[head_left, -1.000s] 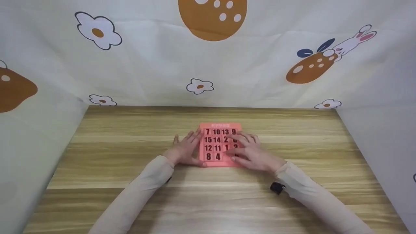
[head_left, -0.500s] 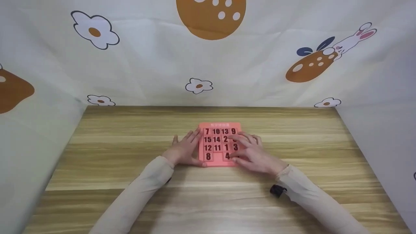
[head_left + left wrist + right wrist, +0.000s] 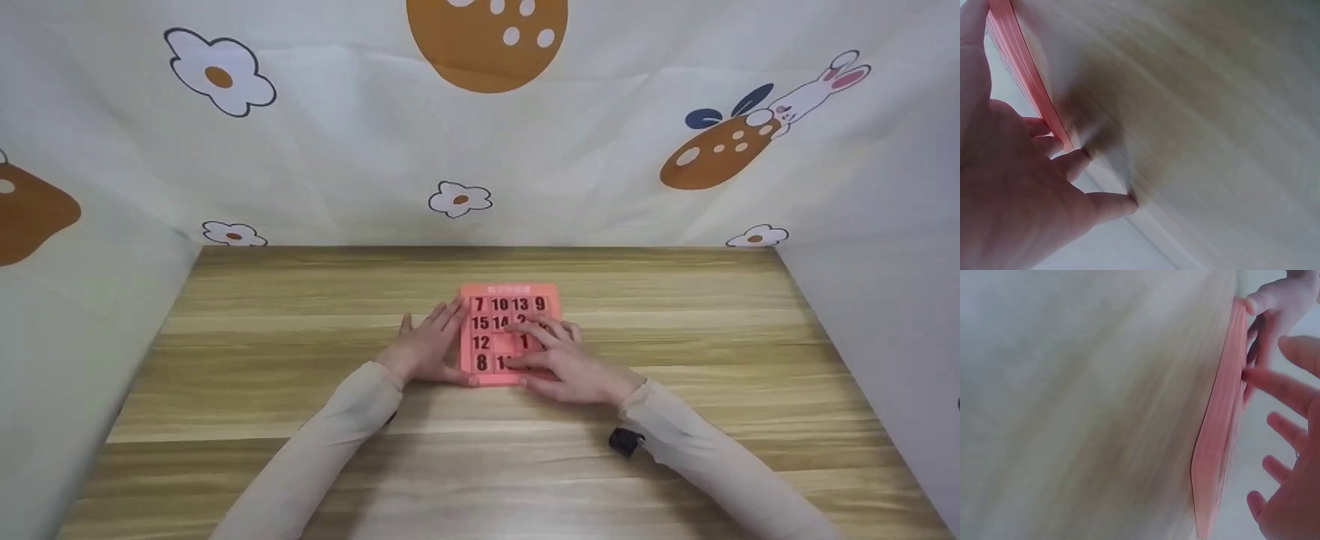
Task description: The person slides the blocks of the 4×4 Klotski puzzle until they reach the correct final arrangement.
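A pink number sliding puzzle (image 3: 474, 289) lies flat on the wooden table, its rows of square tiles marked in black. The gap is in the third row, between the 12 tile (image 3: 481, 343) and the 1 tile. My left hand (image 3: 424, 349) rests along the puzzle's left side, thumb at the near corner and fingertips against the edge. Over the right side is my right hand (image 3: 576, 366), its fingers spread and the index fingertip on the 11 tile (image 3: 501, 363) in the bottom row. It hides several right-hand tiles. In the right wrist view, that index finger (image 3: 1280, 387) touches the puzzle's top.
Wood-grain table (image 3: 300, 315) surrounds the puzzle. A pale cloth (image 3: 337, 150) printed with flowers, orange shapes and a rabbit stands behind and at both sides. A small black device (image 3: 625, 442) sits at the right wrist.
The 4 tile slid right along the bottom row, then the 11 tile came down into the gap. My right hand shifted left over the puzzle; the left hand stayed in place.
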Action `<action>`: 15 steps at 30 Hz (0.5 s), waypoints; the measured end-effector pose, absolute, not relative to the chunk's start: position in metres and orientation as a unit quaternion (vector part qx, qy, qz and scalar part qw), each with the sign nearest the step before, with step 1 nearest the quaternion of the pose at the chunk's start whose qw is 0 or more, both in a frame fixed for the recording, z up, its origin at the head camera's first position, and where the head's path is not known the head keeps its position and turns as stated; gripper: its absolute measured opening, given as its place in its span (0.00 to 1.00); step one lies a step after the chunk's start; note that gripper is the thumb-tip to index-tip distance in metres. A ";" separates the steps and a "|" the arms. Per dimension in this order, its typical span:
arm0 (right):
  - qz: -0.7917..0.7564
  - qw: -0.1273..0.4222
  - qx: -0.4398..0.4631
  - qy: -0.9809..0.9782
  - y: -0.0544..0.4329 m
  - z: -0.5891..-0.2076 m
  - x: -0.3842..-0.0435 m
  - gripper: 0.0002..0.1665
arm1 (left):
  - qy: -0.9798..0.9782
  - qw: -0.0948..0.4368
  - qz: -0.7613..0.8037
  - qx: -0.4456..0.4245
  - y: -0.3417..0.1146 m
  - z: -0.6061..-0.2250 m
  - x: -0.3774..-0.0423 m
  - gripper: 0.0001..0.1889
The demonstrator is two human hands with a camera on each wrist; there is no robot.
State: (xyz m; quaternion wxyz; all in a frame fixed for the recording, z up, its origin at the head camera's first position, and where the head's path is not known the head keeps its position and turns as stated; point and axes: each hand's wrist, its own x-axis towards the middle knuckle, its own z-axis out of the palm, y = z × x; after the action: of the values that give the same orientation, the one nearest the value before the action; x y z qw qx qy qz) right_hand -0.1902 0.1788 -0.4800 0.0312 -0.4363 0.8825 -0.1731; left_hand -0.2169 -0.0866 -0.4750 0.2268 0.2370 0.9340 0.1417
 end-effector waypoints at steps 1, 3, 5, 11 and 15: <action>-0.174 0.030 -0.439 0.881 0.179 -0.480 -0.190 0.22 | 0.934 0.225 0.139 0.238 -0.087 -0.475 -0.217 0.63; -0.176 0.027 -0.434 0.883 0.179 -0.480 -0.191 0.23 | 0.936 0.220 0.139 0.239 -0.087 -0.475 -0.217 0.63; -0.180 0.022 -0.419 0.890 0.178 -0.480 -0.194 0.24 | 0.936 0.218 0.138 0.239 -0.087 -0.476 -0.217 0.63; -0.172 0.023 -0.368 0.913 0.173 -0.480 -0.209 0.28 | 0.936 0.228 0.139 0.230 -0.086 -0.477 -0.218 0.63; -0.171 0.036 -0.359 0.917 0.170 -0.482 -0.215 0.30 | 0.936 0.231 0.138 0.226 -0.085 -0.476 -0.217 0.63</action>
State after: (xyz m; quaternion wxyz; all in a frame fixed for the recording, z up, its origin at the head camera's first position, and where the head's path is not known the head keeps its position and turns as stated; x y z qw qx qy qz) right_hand -0.2151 0.1700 -0.4816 0.0364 -0.3590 0.9169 -0.1705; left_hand -0.2174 -0.0849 -0.4764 0.2315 0.2264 0.9360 0.1378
